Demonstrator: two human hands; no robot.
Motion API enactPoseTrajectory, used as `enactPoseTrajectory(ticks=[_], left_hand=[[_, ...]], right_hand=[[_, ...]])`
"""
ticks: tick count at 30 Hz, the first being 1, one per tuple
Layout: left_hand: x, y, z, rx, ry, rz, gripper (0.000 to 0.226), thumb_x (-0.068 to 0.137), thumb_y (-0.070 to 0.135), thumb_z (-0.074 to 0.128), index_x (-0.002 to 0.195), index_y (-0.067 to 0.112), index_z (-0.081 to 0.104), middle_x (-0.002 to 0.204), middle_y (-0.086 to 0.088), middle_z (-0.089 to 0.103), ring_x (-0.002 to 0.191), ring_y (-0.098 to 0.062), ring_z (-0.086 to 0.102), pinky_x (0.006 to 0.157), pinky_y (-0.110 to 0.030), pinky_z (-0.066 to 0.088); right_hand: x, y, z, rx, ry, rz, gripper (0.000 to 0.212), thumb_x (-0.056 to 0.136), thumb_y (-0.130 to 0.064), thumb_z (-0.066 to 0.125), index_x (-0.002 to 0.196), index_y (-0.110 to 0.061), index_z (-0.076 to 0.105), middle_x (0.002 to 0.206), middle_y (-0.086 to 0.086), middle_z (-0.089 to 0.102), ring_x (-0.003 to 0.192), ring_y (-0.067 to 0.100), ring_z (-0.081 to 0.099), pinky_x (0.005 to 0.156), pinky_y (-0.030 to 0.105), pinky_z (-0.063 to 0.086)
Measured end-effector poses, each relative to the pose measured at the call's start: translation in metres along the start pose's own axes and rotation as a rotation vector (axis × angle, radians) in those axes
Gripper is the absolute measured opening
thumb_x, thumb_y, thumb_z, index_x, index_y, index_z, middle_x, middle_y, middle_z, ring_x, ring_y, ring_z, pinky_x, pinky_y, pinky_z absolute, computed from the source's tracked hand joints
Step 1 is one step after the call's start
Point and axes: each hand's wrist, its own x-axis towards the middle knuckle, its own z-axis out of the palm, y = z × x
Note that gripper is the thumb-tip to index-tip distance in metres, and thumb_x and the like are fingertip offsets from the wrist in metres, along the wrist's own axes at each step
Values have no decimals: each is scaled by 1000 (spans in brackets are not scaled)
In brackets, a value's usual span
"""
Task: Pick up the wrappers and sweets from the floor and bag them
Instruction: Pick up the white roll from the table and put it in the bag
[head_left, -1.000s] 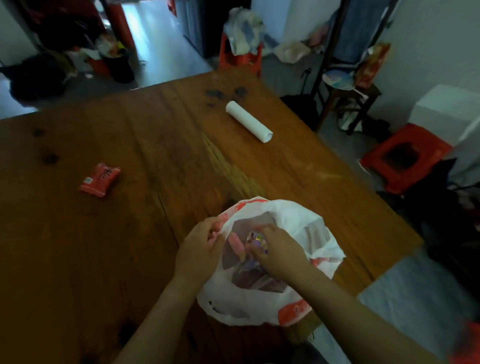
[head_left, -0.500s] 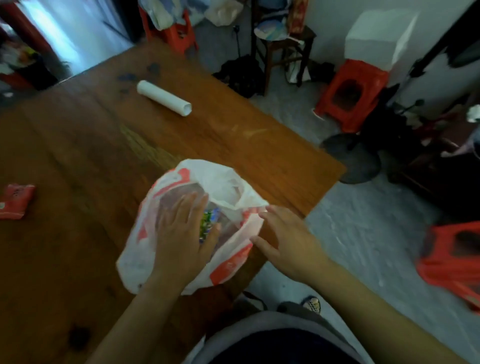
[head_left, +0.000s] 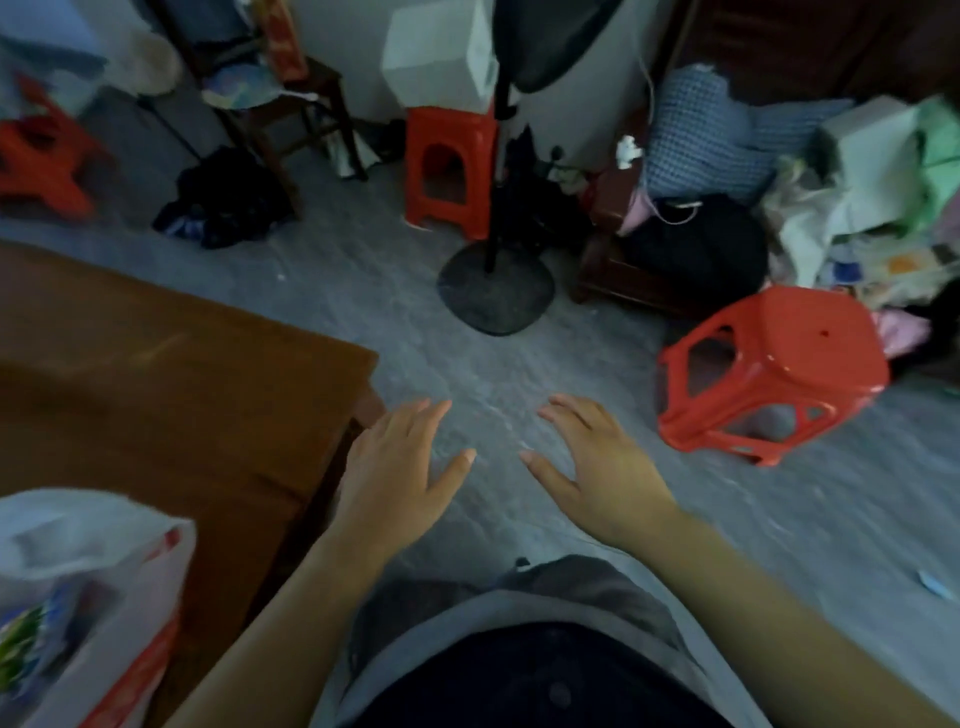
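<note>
Above the grey floor (head_left: 519, 364), the left hand (head_left: 400, 467) and right hand (head_left: 597, 467) hovered spread and empty, near each other. Left of them, the white-and-red plastic bag (head_left: 88, 597) of sweets sat on the wooden bench (head_left: 182, 389). A small blue wrapper (head_left: 935, 583) lay far right.

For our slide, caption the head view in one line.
Both hands, left hand and right hand, hover open above the floor.

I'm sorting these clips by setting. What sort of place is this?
Most likely a cluttered room in a home: a brown wooden table, red plastic stools on a grey floor, and piled bags and cloth along the wall.
</note>
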Motion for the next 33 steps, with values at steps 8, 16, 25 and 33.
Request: enactPoseTrajectory(ticks=[8, 16, 25, 33], left_hand=[[81, 43, -3, 15, -17, 52, 74, 77, 66, 23, 138, 25, 34, 143, -1, 40, 132, -19, 36, 103, -41, 33], [165, 3, -7, -25, 4, -96, 58, 87, 59, 39, 136, 27, 35, 137, 4, 45, 124, -16, 43, 98, -39, 36], [280, -57, -68, -99, 162, -233, 60, 86, 60, 36, 135, 26, 36, 138, 3, 46, 126, -17, 43, 101, -39, 35], [284, -147, -92, -102, 265, -685, 58, 87, 56, 42, 137, 28, 33, 141, 4, 42, 130, -17, 38, 105, -40, 33]], right_hand=[[35, 56, -27, 57, 12, 94, 68, 82, -63, 28, 131, -18, 44, 141, 3, 41, 132, 20, 33, 110, 35, 30], [152, 61, -46, 45, -82, 27, 64, 86, -60, 33, 135, -20, 38, 147, 0, 31, 135, 15, 24, 110, 32, 23], [329, 13, -80, -35, -114, -204, 56, 92, -51, 38, 138, -20, 35, 149, -4, 29, 136, 12, 22, 109, 27, 21], [450, -75, -41, -75, -336, -542, 62, 86, -57, 37, 133, -17, 43, 144, 0, 39, 134, 14, 30, 106, 21, 18]])
